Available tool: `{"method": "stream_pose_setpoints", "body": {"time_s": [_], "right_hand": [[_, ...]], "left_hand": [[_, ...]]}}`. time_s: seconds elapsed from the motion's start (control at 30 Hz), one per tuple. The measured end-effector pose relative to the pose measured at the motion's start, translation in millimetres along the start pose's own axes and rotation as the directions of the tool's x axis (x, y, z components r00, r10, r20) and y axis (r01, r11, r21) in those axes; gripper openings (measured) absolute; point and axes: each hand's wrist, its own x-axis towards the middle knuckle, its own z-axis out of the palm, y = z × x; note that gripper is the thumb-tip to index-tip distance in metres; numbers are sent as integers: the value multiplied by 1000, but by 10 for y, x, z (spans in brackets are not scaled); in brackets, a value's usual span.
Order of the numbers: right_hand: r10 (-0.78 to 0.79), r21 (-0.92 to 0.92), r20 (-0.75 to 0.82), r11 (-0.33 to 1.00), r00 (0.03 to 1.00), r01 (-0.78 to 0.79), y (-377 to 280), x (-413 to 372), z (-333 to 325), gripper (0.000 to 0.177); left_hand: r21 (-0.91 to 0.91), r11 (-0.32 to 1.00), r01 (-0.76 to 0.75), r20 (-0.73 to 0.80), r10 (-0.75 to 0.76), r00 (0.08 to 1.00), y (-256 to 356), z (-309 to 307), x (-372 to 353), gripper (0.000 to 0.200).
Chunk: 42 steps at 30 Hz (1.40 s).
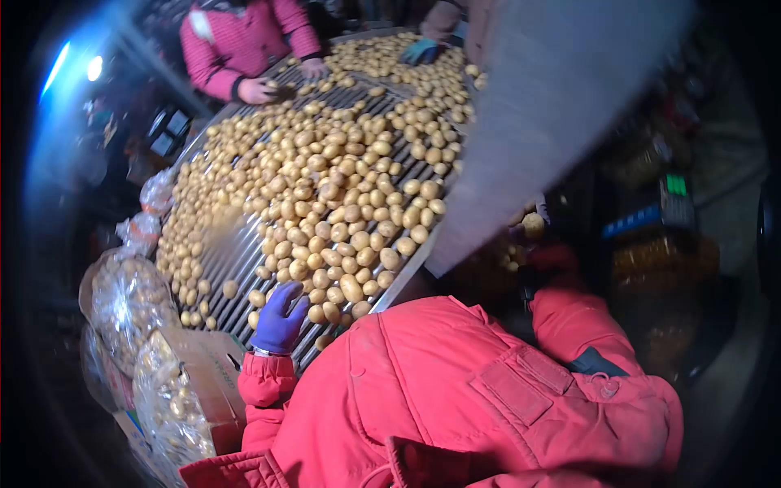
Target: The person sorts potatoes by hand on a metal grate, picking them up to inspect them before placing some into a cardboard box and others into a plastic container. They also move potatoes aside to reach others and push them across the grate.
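Observation:
Many potatoes (pixel 325 175) cover a sloping slatted metal sorting table (pixel 236 260). My left hand (pixel 278 319), in a purple glove, rests at the near edge of the slats with its fingers apart and nothing visible in them. Loose potatoes lie just beside its fingertips. On the far side of a grey metal plate (pixel 545 122), my right hand (pixel 540 213) is low and partly hidden in shadow. A potato (pixel 533 226) shows at its fingers, which seem closed on it. Below that hand, more potatoes are dimly visible.
Plastic-lined boxes (pixel 207 378) and clear bags of potatoes (pixel 130 305) stand along the left side. Across the table, a person in a pink checked jacket (pixel 244 45) handles potatoes. Another person's teal-gloved hand (pixel 421 52) reaches in. A dark box (pixel 675 203) is at right.

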Motion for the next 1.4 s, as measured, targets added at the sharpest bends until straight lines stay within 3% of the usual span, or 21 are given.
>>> {"method": "stream_pose_setpoints", "body": {"time_s": [0.13, 0.33, 0.47, 0.6, 0.67, 0.7, 0.77, 0.83, 0.9, 1.03, 1.07, 1.17, 1.3, 1.4], "right_hand": [[-92, 118, -91, 988, 992, 102, 24, -783, -724, 32], [-175, 315, -145, 925, 974, 213, 434, -1948, -1678, 31], [-218, 401, -104, 884, 970, 241, 718, -2338, -1891, 30], [-267, 420, -81, 865, 960, 276, 910, -2254, -1813, 26], [18, 500, -232, 860, 973, 103, 916, -2080, -1891, 17], [331, 622, -338, 781, 881, -54, 845, -1959, -1924, 12], [61, 235, -526, 969, 848, 76, 932, -1609, -1750, 18], [-207, -182, -610, 976, 765, 118, 1002, -1298, -1503, 23], [-315, -396, -562, 914, 765, 86, 925, -1121, -1281, 24], [-410, -709, -340, 703, 846, 56, 792, -747, -917, 26], [-432, -777, -264, 625, 863, 75, 739, -637, -839, 26], [-462, -928, 33, 315, 886, 198, 603, -287, -550, 28], [-366, -889, 456, -157, 811, 430, 393, 238, -160, 30], [-203, -723, 661, -433, 722, 539, 304, 502, 131, 32]], "left_hand": [[-109, 992, 64, 157, -47, 987, -36, 215, 104, 36], [-23, 999, -32, 359, 38, 933, 231, 521, 325, 39], [114, 978, -174, 463, 102, 881, 392, 684, 382, 36], [121, 978, -169, 486, 90, 869, 470, 776, 353, 35], [130, 975, -183, 485, 98, 869, 498, 782, 330, 36], [135, 973, -187, 482, 100, 870, 510, 773, 303, 36], [131, 984, -123, 470, 48, 881, 539, 749, 233, 37], [149, 981, -126, 450, 46, 892, 545, 697, 167, 37], [198, 962, -190, 416, 93, 904, 521, 599, 99, 38], [177, 984, 1, 286, -52, 957, 236, 345, -199, 40], [136, 987, 84, 268, -118, 956, 161, 293, -269, 42], [146, 985, 89, 175, -114, 978, -37, 180, -497, 42], [79, 946, 314, 147, -322, 935, -173, 136, -636, 52], [259, 916, 307, 117, -345, 931, -738, 279, -628, 70]]}}
